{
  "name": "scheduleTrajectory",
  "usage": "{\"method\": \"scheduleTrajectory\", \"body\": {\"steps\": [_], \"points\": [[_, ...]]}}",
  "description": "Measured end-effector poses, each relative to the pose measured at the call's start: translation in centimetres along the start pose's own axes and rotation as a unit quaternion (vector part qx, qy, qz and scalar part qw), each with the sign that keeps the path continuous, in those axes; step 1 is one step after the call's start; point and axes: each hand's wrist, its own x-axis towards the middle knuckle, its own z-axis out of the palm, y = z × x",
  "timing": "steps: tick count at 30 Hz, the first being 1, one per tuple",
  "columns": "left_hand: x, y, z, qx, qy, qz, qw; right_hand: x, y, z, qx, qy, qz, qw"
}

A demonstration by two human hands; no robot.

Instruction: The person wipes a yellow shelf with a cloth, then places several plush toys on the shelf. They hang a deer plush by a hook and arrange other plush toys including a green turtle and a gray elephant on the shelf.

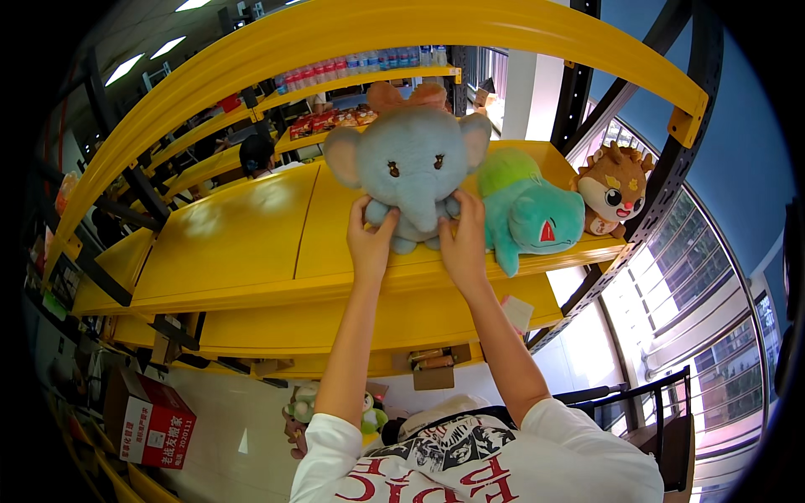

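Observation:
A grey-blue plush elephant (412, 163) with a pink bow sits upright on the yellow metal shelf (242, 229), facing me. My left hand (371, 236) grips its lower body from the left, thumb in front. On the other side my right hand (463, 232) holds it the same way, near the trunk. Just right of that hand, a teal plush toy (541, 214) with a green bulb lies tilted, one leg over the shelf's front edge. Beyond it a brown plush deer (613, 188) leans by the black upright.
A yellow beam (402, 25) arches above the shelf. Bottled drinks (358, 65) and red snack packets (333, 121) fill racks behind, where a person's dark-haired head (256, 154) shows. Below are a red-and-white carton (154, 421), more plush toys (372, 416) and a black cart frame (657, 409).

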Motion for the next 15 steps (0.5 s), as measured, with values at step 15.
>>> {"method": "scheduleTrajectory", "body": {"steps": [15], "points": [[-0.18,0.48,-0.18,0.041,-0.009,0.02,0.999,-0.16,0.41,-0.36,0.081,-0.009,0.047,0.996]]}}
